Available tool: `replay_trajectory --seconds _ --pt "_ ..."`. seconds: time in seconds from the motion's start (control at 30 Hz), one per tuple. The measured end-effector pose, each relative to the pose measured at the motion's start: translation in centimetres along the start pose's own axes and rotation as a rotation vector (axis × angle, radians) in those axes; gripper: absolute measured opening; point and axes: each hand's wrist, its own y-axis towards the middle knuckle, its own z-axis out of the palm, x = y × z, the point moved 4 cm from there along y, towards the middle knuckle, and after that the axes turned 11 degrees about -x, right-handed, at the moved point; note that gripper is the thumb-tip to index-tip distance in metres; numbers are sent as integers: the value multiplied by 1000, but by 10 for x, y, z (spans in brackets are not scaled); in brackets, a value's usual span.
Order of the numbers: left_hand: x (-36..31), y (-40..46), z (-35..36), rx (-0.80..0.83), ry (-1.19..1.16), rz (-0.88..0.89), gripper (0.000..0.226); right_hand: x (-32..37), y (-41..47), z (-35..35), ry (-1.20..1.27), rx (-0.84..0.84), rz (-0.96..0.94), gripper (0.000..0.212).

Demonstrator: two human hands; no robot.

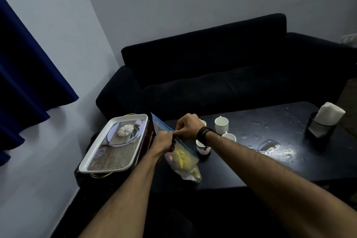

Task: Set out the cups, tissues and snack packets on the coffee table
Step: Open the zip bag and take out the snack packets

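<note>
A clear zip bag (183, 158) with a blue top strip and yellow snack packets inside stands on the left end of the dark coffee table (251, 164). My left hand (164, 142) and my right hand (186, 126) both pinch the bag's top edge, close together. Several small white cups stand just behind my right wrist: one upright (221, 125), one (229, 137) beside it, one (201, 148) partly hidden by my wristband. White tissues (330, 112) stick up from a black holder (318, 129) at the table's far right.
A white rectangular tray (116, 143) with a printed pumpkin picture rests on a low stand left of the table. A dark sofa (222, 75) runs behind the table. A blue curtain (25, 75) hangs at the left wall. Wet smears glint on the tabletop (274, 147).
</note>
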Motion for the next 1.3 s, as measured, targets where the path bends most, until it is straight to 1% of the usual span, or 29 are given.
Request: replay_trajectory --seconds 0.1,0.17,0.27,0.33,0.4,0.5,0.6,0.67,0.7,0.77,0.87,0.97,1.03,1.17,1.23,1.3 --pt "3 1 3 5 -86 -44 29 2 2 2 -65 -18 -37 22" --pt "1 -2 1 -2 -43 -5 32 1 4 1 -106 -66 -56 22" --pt "0 -4 -8 -17 211 143 37 -14 8 -14 -188 -184 4 18" --pt "6 -5 -20 -22 373 167 38 -29 8 -30 -200 -267 71 9" --pt "10 -3 -34 -50 413 164 37 -39 6 -39 -184 -288 106 8" --pt "5 -3 -41 -109 399 180 38 -39 2 -34 -195 -222 91 17" --pt "-9 -7 -29 -118 446 218 41 -28 -2 -20 -249 -69 83 42" --pt "-19 -13 -21 -138 504 222 37 -18 -4 -9 -349 36 35 51" --pt "-20 -14 -18 -128 532 199 35 -14 -4 -6 -368 53 2 50" --pt "-20 -20 -14 -81 617 131 34 -9 -5 -6 -364 31 -35 47" --pt "-13 -27 -17 -17 696 16 23 -18 -4 -25 -419 -46 7 41" --pt "-10 -28 -30 -67 668 -39 25 -40 -4 -54 -486 -151 103 31" --pt "-14 -29 -37 -96 663 -57 25 -48 -4 -62 -495 -178 134 28" --pt "-25 -33 -34 -36 760 -33 19 -43 -4 -54 -587 -153 52 35" --pt "-25 -34 -28 7 780 -18 13 -42 0 -47 -549 -94 -4 40" --pt "-26 -33 -24 -3 789 24 10 -40 3 -39 -513 -46 -73 41"
